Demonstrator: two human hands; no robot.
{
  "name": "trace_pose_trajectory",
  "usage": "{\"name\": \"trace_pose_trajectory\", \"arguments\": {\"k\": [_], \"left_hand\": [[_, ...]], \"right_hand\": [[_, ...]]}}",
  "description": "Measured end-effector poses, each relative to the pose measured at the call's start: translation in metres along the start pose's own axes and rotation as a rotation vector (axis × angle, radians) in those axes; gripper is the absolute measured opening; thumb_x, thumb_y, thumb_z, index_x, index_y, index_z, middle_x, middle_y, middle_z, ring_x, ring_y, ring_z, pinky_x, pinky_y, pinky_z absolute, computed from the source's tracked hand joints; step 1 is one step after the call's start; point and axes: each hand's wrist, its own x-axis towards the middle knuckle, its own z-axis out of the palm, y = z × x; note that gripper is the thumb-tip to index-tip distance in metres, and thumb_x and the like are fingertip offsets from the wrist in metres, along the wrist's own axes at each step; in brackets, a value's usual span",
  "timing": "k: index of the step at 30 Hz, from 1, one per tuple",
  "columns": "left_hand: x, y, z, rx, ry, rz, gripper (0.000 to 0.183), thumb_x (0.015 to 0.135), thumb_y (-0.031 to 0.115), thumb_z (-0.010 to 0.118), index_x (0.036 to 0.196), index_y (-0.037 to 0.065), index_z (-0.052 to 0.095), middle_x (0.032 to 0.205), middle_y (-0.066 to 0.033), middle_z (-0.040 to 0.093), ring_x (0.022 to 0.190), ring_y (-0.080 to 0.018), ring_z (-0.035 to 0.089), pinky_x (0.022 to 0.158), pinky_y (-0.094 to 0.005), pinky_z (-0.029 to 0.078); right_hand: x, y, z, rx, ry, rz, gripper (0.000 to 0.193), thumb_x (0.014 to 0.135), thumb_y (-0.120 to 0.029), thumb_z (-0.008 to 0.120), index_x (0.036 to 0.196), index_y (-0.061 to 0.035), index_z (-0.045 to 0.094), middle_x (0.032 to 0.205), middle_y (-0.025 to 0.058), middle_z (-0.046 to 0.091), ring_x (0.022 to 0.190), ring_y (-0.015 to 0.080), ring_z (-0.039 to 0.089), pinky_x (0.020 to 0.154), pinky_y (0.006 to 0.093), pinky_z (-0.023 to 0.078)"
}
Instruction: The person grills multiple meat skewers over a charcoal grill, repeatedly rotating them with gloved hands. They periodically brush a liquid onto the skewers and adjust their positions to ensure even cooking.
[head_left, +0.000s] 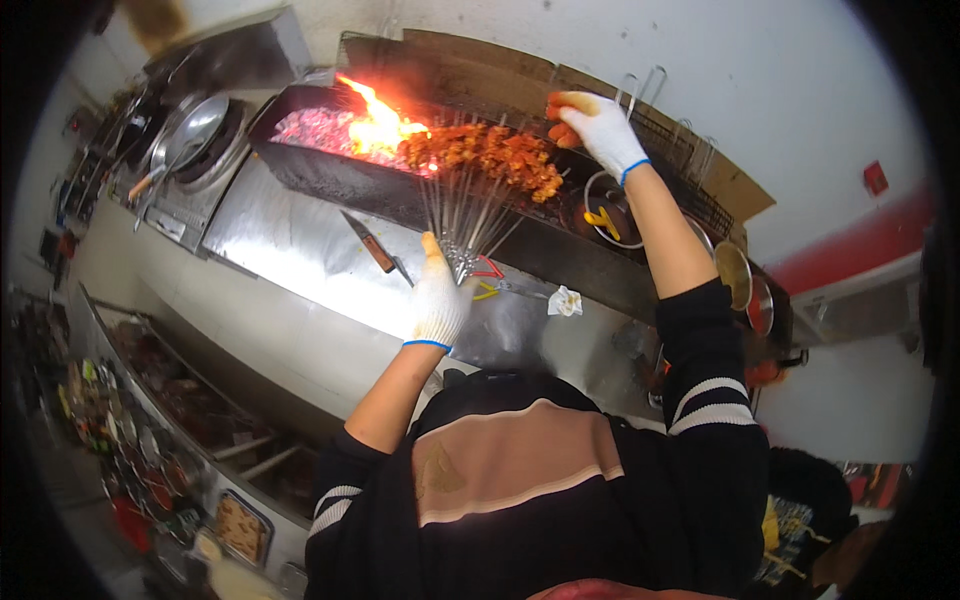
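My left hand [440,300], in a white knitted glove with a blue cuff, is closed around the gathered handles of several metal skewers [462,225]. Their far ends carry reddish-brown seasoned meat pieces [490,152], fanned out over a long charcoal grill [340,165]. Bright flames [380,125] rise just left of the meat, above glowing coals [312,130]. Raised past the meat's right end is my right hand [598,125], gloved alike, its fingertips stained orange. Those fingers are curled; what they hold, if anything, cannot be made out.
A wooden-handled knife [372,245], red-and-yellow-handled pliers [490,282] and a crumpled tissue [565,301] lie on the steel counter [290,225]. A round pot with a yellow-handled tool [603,222] stands by my right forearm. Cardboard [480,62] lines the back; a wok [195,130] sits far left.
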Motion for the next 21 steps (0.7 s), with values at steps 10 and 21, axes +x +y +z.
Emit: {"name": "trace_pose_trajectory", "arguments": {"k": [10,21], "left_hand": [[0.02,-0.029,0.022,0.277,0.146,0.246,0.073,0.09,0.007,0.063,0.152,-0.007,0.025,0.144,-0.0356,0.044,0.13,-0.0438,0.051,0.107,-0.0424,0.041],[-0.022,0.01,0.002,-1.443,-0.517,-0.184,0.022,0.104,0.026,0.053,0.089,0.018,0.04,0.061,0.0071,0.03,0.043,-0.0033,0.025,0.036,-0.021,0.021]], "right_hand": [[-0.257,0.09,-0.274,0.438,0.862,0.016,0.033,0.098,-0.007,0.059,0.128,0.0062,0.059,0.112,0.0186,0.069,0.088,0.0272,0.071,0.078,0.0349,0.061],[-0.368,0.23,-0.416,-1.004,0.05,0.794,0.037,0.086,-0.025,0.068,0.115,-0.0018,0.067,0.109,0.0233,0.069,0.1,0.0371,0.066,0.088,0.0425,0.051]]}}
